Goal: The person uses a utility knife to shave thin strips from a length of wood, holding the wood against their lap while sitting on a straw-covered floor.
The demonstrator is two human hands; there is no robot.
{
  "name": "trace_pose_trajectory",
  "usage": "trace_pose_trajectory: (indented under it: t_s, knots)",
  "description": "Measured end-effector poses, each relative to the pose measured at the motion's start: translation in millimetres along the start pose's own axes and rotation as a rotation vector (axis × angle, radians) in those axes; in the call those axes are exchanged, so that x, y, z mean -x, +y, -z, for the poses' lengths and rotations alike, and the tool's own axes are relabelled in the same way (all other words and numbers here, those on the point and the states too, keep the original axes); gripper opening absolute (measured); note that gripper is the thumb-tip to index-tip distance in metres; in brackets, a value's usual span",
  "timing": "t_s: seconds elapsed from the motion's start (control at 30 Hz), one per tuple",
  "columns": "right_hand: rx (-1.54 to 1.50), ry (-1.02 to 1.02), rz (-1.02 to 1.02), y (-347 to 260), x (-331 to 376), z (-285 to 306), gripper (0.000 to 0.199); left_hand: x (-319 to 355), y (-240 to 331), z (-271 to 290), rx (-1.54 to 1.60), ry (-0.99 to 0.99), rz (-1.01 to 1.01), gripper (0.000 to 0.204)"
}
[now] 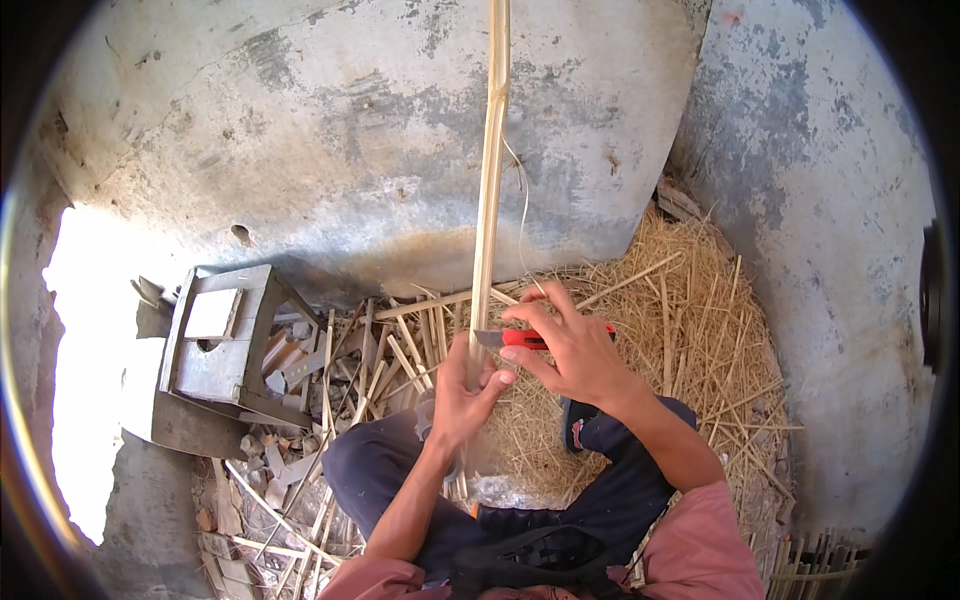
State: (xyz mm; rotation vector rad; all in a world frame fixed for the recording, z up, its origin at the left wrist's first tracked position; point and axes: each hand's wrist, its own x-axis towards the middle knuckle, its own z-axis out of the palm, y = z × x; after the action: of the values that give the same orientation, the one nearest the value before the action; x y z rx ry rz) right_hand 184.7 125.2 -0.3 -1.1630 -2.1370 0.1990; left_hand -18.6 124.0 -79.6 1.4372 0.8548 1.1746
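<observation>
Strip point(489, 190) lengthwise, up and away

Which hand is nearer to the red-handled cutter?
The right: the right hand holds the red-handled cutter. The left hand is below and left of it, gripping the pale strip.

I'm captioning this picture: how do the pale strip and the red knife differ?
Colour: the strip is pale yellow; the knife has a red body and grey blade.
Size: the strip is long, running past the top edge; the knife is far shorter.
Pose: the strip runs up the picture, the knife roughly across it.
Shared: both are hand-held, the strip in the left hand, the knife in the right.
</observation>
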Motion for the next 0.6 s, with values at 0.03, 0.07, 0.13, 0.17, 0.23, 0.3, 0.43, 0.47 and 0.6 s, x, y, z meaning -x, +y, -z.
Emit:
trace_pose_trajectory:
  t_s: [0.03, 0.07, 0.13, 0.17, 0.23, 0.3, 0.43, 0.47, 0.6]
  knots:
    - [-0.005, 0.037, -0.001, -2, -1, -2, 0.039, 1, 0, 1, -0.015, -0.004, -0.004, 0.061]
    - [-0.009, 0.074, -0.001, -3, -1, -3, 0.037, 1, 0, 1, -0.031, -0.007, -0.008, 0.060]
    - [-0.023, 0.074, -0.005, -2, -1, -4, 0.034, 3, -2, 1, -0.039, 0.009, -0.011, 0.055]
    - [-0.029, 0.074, -0.006, -2, -1, -5, 0.032, 3, -2, 0, -0.043, 0.016, -0.012, 0.052]
    - [0.000, 0.080, 0.006, -1, -2, -6, 0.029, 3, 4, -3, -0.050, 0.022, -0.015, 0.047]
    - [0.024, 0.080, 0.024, 2, -2, -8, 0.027, 3, 8, -3, -0.049, 0.024, 0.009, 0.042]
    - [0.039, 0.110, 0.078, 7, -1, -12, 0.023, 4, 11, -4, -0.062, 0.029, 0.057, 0.036]
    - [0.038, 0.130, 0.093, 6, -2, -13, 0.022, 5, 11, -5, -0.073, 0.034, 0.056, 0.035]
    - [0.097, 0.160, 0.109, 2, -4, -11, 0.023, 4, 15, -10, -0.178, 0.104, -0.038, 0.029]
